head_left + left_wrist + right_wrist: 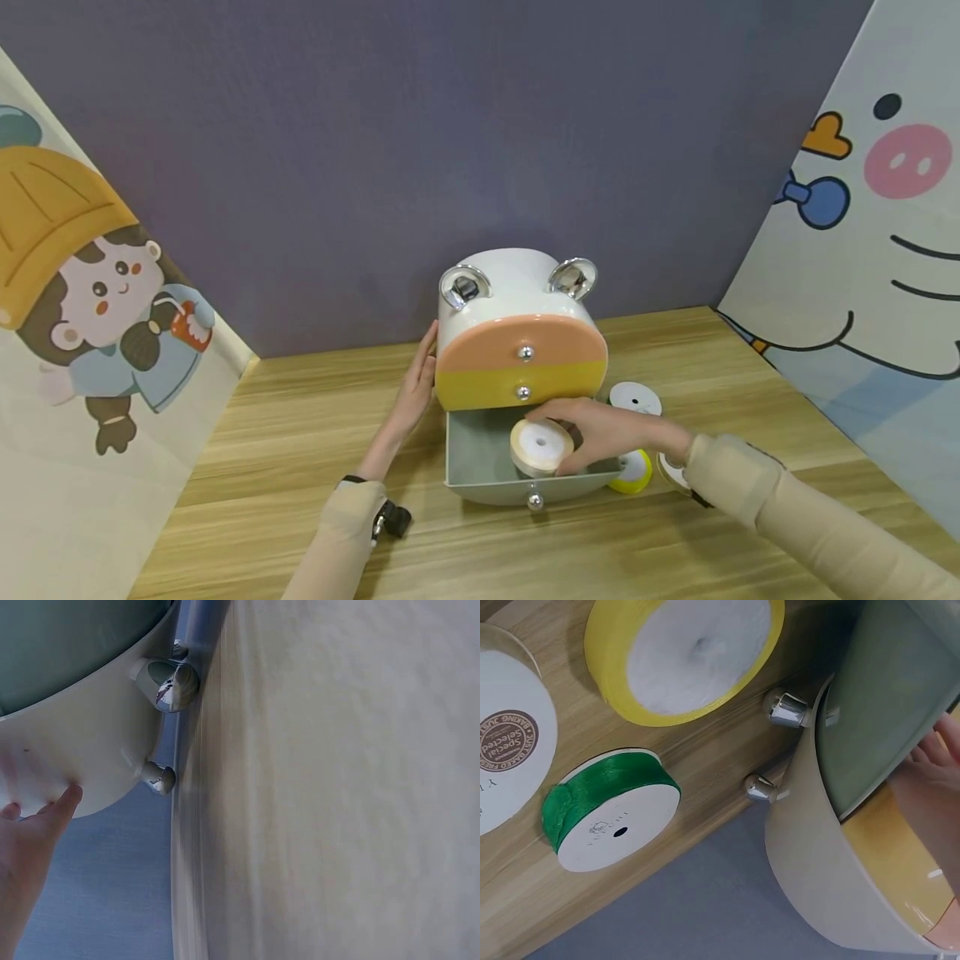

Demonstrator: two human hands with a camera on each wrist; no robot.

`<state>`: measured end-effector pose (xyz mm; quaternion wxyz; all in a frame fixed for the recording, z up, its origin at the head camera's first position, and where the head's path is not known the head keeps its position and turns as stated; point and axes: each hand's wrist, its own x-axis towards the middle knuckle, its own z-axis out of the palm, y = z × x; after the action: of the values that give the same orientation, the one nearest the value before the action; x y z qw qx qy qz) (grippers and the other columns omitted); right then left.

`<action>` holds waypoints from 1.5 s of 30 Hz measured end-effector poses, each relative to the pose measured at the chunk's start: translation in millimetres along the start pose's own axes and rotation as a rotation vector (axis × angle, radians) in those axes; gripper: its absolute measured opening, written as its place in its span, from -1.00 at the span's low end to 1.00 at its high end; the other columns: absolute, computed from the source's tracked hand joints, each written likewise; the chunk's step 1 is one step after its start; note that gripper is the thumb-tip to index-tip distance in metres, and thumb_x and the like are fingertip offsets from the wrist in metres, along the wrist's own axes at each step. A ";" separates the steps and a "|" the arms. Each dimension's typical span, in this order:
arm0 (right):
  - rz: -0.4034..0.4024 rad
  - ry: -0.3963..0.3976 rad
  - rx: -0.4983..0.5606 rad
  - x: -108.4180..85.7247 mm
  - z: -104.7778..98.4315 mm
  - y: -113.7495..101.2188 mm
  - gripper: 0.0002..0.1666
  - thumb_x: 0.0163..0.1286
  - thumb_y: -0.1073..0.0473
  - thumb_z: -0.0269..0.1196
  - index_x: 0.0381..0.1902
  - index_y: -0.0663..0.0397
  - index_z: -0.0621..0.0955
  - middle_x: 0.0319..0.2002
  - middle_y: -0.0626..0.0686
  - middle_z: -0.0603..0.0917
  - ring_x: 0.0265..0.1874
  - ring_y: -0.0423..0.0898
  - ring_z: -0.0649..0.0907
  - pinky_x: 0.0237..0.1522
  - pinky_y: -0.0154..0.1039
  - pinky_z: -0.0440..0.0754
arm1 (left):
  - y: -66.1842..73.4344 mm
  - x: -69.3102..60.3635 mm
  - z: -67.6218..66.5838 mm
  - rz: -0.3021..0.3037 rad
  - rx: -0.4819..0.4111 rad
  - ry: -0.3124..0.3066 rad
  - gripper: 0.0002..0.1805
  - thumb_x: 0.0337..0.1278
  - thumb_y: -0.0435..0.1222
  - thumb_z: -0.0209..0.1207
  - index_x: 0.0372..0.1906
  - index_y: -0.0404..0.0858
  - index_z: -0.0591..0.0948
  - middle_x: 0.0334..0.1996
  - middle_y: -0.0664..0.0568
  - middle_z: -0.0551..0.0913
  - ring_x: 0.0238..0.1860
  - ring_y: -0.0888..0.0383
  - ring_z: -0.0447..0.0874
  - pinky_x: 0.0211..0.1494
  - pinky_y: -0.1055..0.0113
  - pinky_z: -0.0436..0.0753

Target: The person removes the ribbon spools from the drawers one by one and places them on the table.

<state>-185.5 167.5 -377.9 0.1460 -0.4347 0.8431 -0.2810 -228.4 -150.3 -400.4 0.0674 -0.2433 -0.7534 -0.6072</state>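
A small rounded white drawer box (504, 282) with silver ears has an orange and a yellow drawer front. Its lowest, grey-green drawer (468, 454) is pulled out. My right hand (600, 429) holds a cream ribbon spool (541, 446) inside that drawer, thumb and fingers at its edge. In the right wrist view the right hand (934, 776) reaches past the drawer's rim, and the spool is hidden. Against the box's left side rests my left hand (415, 392). The left wrist view shows the left hand's fingertips (73, 793) touching the white wall.
Right of the box on the wooden table (315, 450) lie a green ribbon spool (615, 806), a yellow spool (697, 660) and a white spool with a brown label (510, 742). Silver feet (787, 709) stick out under the box. A grey wall (450, 142) stands behind.
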 end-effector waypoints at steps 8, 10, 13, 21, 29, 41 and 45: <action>0.002 0.026 0.051 -5.5 -7.0 -3.0 -0.12 0.14 -0.08 0.49 0.35 0.13 0.45 0.24 0.04 0.56 0.12 -0.11 0.54 0.02 -0.22 0.67 | 3.2 1.7 0.8 0.001 0.006 0.017 -0.42 0.59 -0.39 -0.35 0.60 -0.19 -0.04 0.61 -0.13 -0.04 0.55 -0.25 0.08 0.54 -0.18 0.18; 0.002 0.038 0.049 -7.1 -8.1 -3.1 -0.11 0.14 -0.09 0.50 0.35 0.13 0.45 0.25 0.05 0.56 0.12 -0.10 0.54 0.02 -0.20 0.67 | 3.8 2.3 0.8 0.004 0.005 0.020 -0.42 0.59 -0.39 -0.34 0.60 -0.20 -0.04 0.61 -0.14 -0.03 0.55 -0.25 0.07 0.54 -0.19 0.17; 0.000 0.053 0.044 -9.1 -8.9 -3.6 -0.10 0.13 -0.11 0.50 0.35 0.12 0.45 0.26 0.05 0.56 0.12 -0.11 0.55 0.03 -0.21 0.68 | 4.2 2.9 0.9 0.007 0.008 0.020 -0.42 0.59 -0.38 -0.34 0.60 -0.19 -0.04 0.61 -0.14 -0.03 0.56 -0.24 0.05 0.55 -0.18 0.14; -0.005 0.089 0.055 -17.1 -11.6 -11.0 -0.09 0.14 -0.09 0.50 0.36 0.16 0.43 0.28 0.09 0.54 0.14 -0.08 0.56 0.06 -0.23 0.68 | 2.1 3.8 1.6 0.004 0.020 0.018 -0.42 0.60 -0.37 -0.33 0.60 -0.18 -0.03 0.61 -0.12 -0.02 0.58 -0.18 0.00 0.58 -0.14 0.10; 0.033 0.131 0.040 -33.5 -14.7 -12.3 -0.11 0.15 -0.10 0.49 0.35 0.11 0.44 0.28 0.06 0.56 0.09 -0.22 0.55 0.01 -0.29 0.64 | 1.9 4.7 3.6 0.016 0.013 0.016 -0.42 0.59 -0.38 -0.33 0.60 -0.22 -0.03 0.61 -0.16 -0.03 0.57 -0.20 0.01 0.58 -0.14 0.09; 0.100 0.182 -0.020 -59.9 -22.4 -10.9 -0.11 0.14 -0.16 0.48 0.36 0.00 0.44 0.26 -0.01 0.56 0.09 -0.22 0.51 -0.02 -0.27 0.62 | 1.6 -1.2 1.7 -0.008 0.024 0.027 -0.43 0.61 -0.34 -0.31 0.59 -0.22 -0.02 0.60 -0.18 -0.03 0.59 -0.21 -0.05 0.58 -0.20 0.04; 0.123 0.189 -0.026 -68.0 -26.4 -9.7 -0.07 0.14 -0.15 0.48 0.38 0.04 0.41 0.29 0.06 0.53 0.15 -0.19 0.50 0.03 -0.22 0.65 | 2.3 -1.6 1.6 -0.018 0.017 0.022 -0.42 0.60 -0.35 -0.32 0.60 -0.18 -0.03 0.61 -0.16 -0.04 0.60 -0.17 -0.09 0.60 -0.19 0.02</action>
<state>-152.7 227.5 -350.9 0.0769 -0.3555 0.8818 -0.3002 -225.6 -148.9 -399.5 0.0721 -0.2291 -0.7600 -0.6039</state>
